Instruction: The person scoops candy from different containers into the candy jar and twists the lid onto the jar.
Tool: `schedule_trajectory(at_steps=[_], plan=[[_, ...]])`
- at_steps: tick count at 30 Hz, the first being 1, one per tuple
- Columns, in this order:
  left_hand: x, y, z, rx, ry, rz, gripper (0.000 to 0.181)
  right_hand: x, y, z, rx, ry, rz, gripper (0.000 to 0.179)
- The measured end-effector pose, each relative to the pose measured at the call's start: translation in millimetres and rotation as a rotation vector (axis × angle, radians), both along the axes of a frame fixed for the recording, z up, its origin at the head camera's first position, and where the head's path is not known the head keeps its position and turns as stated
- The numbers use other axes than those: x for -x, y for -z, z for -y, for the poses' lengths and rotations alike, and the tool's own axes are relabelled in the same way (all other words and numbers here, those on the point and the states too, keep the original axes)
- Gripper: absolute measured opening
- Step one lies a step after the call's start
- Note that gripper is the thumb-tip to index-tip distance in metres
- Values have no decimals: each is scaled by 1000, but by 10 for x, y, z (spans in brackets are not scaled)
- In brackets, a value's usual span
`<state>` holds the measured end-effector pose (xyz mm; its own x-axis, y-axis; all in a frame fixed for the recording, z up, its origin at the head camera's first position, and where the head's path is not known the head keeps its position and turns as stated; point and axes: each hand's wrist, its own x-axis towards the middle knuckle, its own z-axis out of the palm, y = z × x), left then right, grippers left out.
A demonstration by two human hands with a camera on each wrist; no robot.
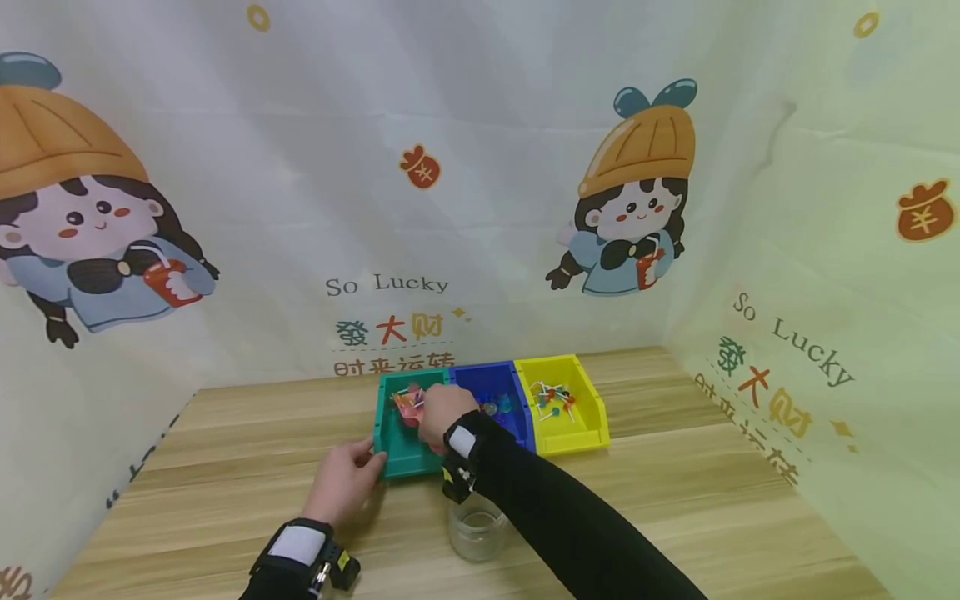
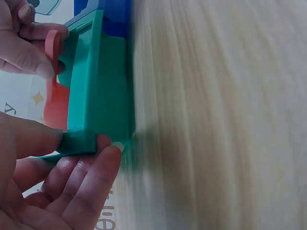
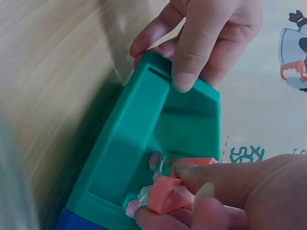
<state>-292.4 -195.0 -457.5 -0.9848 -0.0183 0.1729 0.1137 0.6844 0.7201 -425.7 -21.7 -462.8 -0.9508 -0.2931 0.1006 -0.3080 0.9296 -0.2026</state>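
Observation:
My right hand (image 1: 446, 411) grips a small pink scoop (image 1: 408, 406) by its handle, inside the green bin (image 1: 405, 467). Small colored pieces show in the scoop's bowl. Clear and pinkish beads (image 3: 156, 162) lie in the bin close beside the scoop in the right wrist view. With thumb inside and fingers outside, my left hand (image 1: 345, 483) pinches the bin's near left corner; the left wrist view shows its fingertips (image 2: 108, 160) against the outer wall.
A blue bin (image 1: 522, 400) with bluish beads and a yellow bin (image 1: 581, 437) with colored-headed pins (image 1: 555, 398) adjoin the green one on its right. A clear jar (image 1: 477, 537) stands in front, partly beneath my right forearm. A printed curtain (image 1: 495, 233) hangs behind the wooden table (image 1: 675, 500).

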Motion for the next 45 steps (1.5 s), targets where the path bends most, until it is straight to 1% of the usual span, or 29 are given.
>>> schedule_trajectory(at_steps=[1,2,3,5,6,7,10,13,14,16,19,22,26,29,32,39,45], plan=[[3,0,1,0,1,0,49,87,70,-22,13,-14,15,24],[6,0,3,-2,2,3,49,-36,-66,-45,12,-15,43,25],[11,3,5,-3,2,7,49,-112,-130,-62,12,-14,52,28],[14,5,8,-4,1,15,50,-328,-323,-105,23,-11,77,30],[16,5,9,-5,2,21,50,-423,-402,-127,33,-12,73,32],[15,5,10,-6,0,27,50,-425,-372,-160,55,-16,75,34],[22,12,10,-7,-1,36,51,-648,-557,-233,99,-12,88,37],[18,10,3,-8,0,32,50,-800,-698,-297,118,1,89,40],[19,10,0,-5,0,29,50,-954,-885,-309,112,13,107,41],[13,4,-7,0,-1,23,50,-1017,-941,-348,114,12,85,44],[6,-3,-17,5,-3,20,49,-1068,-989,-400,121,15,61,47],[6,-5,-23,9,-3,19,49,-1073,-993,-448,128,24,47,47],[5,-5,-24,11,-5,15,49,-1063,-971,-492,153,46,61,37],[5,4,-25,15,-6,8,49,-1067,-964,-520,196,56,79,27],[-4,14,-22,18,-6,-1,49,-1089,-975,-548,233,53,92,23],[-34,33,-9,15,-4,-31,49,-1155,-1015,-650,259,27,77,24],[-35,71,16,-27,-17,-5,55,-1150,-1030,-781,295,20,60,21]])
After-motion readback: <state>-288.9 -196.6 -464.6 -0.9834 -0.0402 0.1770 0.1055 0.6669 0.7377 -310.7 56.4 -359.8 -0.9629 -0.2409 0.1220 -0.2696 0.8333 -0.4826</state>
